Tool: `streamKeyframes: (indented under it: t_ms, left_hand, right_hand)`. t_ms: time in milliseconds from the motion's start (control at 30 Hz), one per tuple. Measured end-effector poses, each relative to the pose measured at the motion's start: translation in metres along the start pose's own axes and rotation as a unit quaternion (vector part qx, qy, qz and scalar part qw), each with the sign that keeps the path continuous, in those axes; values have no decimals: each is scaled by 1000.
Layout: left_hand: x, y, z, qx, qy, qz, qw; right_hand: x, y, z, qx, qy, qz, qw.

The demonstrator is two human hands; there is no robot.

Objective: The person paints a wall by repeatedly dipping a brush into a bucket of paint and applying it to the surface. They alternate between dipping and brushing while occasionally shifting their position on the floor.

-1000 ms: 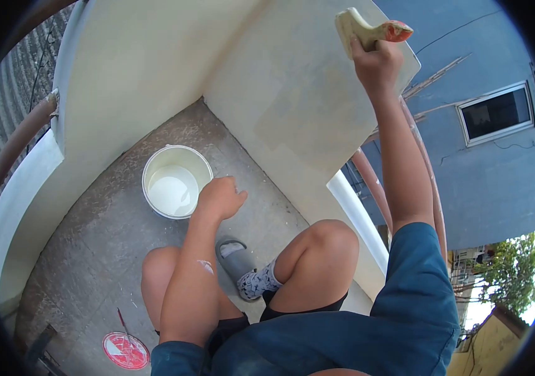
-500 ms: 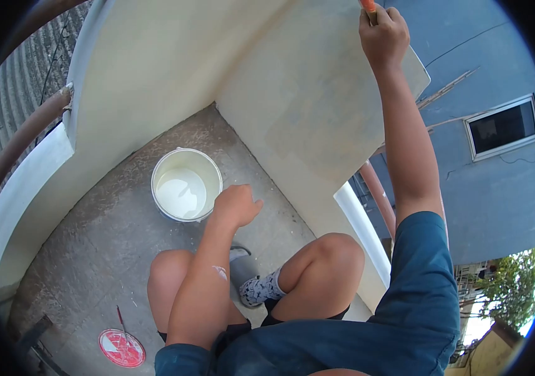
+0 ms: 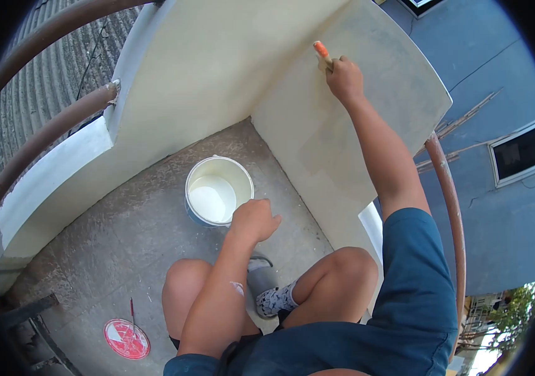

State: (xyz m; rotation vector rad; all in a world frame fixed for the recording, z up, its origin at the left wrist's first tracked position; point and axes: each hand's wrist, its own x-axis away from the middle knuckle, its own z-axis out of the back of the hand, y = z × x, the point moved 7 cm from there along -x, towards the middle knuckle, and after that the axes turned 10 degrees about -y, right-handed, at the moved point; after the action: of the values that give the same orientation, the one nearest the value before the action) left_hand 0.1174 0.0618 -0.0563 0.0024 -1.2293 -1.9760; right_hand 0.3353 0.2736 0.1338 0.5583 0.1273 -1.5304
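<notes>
My right hand (image 3: 344, 78) is raised and shut on a paintbrush (image 3: 322, 55) with an orange handle, its bristles pressed against the cream balcony wall (image 3: 368, 106). My left hand (image 3: 254, 219) hangs loosely curled over my left knee, holding nothing, just beside a white paint bucket (image 3: 218, 191) with pale paint inside. I am squatting, with both knees in view.
A grey concrete floor (image 3: 117, 244) lies between two cream wall panels meeting at a corner. A red round lid (image 3: 126, 338) lies at lower left. Rusty pipe railings (image 3: 48, 119) run behind the wall. A grey slipper (image 3: 261, 276) is under my foot.
The view has tilted and shifted, so the bucket and wall sit further right. My right hand with the brush has come down the wall. My left hand stays over the knee.
</notes>
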Motion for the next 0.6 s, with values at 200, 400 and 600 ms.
streamKeyframes:
  t_ms: [200, 400, 600]
  left_hand:
    - [4, -3, 5, -5, 16, 24, 1000]
    - [16, -8, 13, -3, 13, 25, 1000]
    - [21, -11, 22, 20, 32, 26, 999]
  right_hand:
    - [-34, 0, 116, 104, 254, 85, 958]
    - [50, -31, -32, 154, 48, 206, 965]
    - [40, -20, 55, -18, 145, 118, 982]
